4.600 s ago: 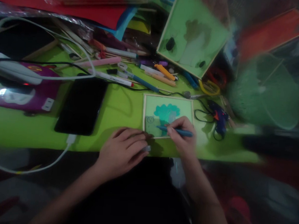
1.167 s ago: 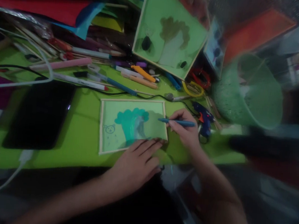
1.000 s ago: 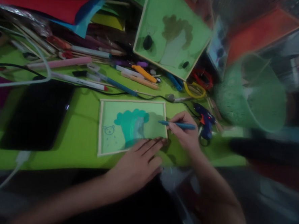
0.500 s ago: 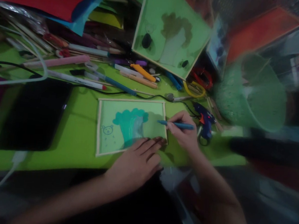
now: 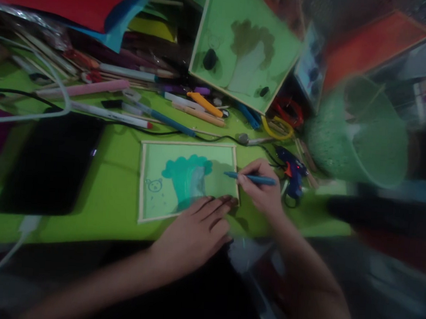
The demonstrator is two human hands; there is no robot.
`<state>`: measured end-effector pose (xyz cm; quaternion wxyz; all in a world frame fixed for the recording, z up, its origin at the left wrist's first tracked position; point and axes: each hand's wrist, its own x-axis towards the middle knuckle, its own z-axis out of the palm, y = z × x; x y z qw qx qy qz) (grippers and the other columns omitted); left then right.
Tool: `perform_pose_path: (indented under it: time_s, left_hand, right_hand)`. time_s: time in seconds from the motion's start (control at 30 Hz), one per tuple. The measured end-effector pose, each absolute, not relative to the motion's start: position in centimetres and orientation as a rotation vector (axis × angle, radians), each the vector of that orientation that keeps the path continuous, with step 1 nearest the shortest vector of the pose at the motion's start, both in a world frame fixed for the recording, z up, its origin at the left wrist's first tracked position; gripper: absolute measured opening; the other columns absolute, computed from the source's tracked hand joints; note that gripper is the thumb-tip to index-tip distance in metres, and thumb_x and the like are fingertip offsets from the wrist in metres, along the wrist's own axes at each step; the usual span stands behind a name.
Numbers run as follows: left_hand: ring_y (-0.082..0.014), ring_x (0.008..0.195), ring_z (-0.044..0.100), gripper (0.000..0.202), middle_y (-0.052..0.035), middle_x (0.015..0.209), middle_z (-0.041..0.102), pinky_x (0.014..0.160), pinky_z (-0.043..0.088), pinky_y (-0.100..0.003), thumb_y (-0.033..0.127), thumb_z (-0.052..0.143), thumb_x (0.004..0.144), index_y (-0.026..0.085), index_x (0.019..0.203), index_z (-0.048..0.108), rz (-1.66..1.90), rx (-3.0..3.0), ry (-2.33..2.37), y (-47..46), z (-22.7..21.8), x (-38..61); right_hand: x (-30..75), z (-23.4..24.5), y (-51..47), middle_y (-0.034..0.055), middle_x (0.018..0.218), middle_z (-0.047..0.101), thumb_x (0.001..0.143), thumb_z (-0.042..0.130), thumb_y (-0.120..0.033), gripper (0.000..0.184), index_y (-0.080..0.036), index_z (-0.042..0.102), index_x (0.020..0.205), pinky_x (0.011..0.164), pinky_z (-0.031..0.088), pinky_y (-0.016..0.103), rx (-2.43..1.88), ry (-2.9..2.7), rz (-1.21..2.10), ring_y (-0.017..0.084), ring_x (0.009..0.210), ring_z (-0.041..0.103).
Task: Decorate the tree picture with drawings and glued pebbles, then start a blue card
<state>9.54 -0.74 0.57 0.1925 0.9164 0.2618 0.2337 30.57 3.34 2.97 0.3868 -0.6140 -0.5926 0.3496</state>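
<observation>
A pale green picture with a thin wooden frame (image 5: 141, 184) lies on the table, showing a teal tree-like shape (image 5: 182, 181) and a small drawn animal face (image 5: 155, 186) at its left. Over the picture's lower right edge my left hand (image 5: 203, 226) rests flat, its fingers stretched out. My right hand (image 5: 264, 186) pinches a blue pen (image 5: 260, 179) just beyond the right side of the frame. The pen's tip points left over the bare right part of the picture; whether it touches the surface I cannot tell.
A blue glue gun (image 5: 293, 171) lies right of my right hand, near a green basket (image 5: 359, 134). A dark tablet (image 5: 52, 164) with a white cable is at left. Pens and sticks crowd the back, below a larger framed picture (image 5: 249, 46). The green table (image 5: 115, 225) ends toward me.
The picture and the things at left appear shifted very slightly to the right in view. Both hands and the pen stay practically where they were.
</observation>
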Motion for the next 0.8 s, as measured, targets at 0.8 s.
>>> perform_pose_path:
  time_s: [0.8]
  left_hand:
    - [-0.0287, 0.133, 0.06, 0.016, -0.0151, 0.142, 0.065, 0.114, 0.045, -0.047, 0.027, 0.053, 0.102, 0.016, 0.099, 0.064, 0.642, 2.55, 0.729, -0.7, 0.52, 9.5]
  right_hand:
    - [30.31, 2.81, 3.61, -0.0009, 0.076, 0.068, 0.088, 0.072, -0.037, 0.016, -0.023, 0.063, 0.086, 0.06, 0.051, 0.029, -1.592, -1.529, 0.847, 0.016, 0.066, 0.063]
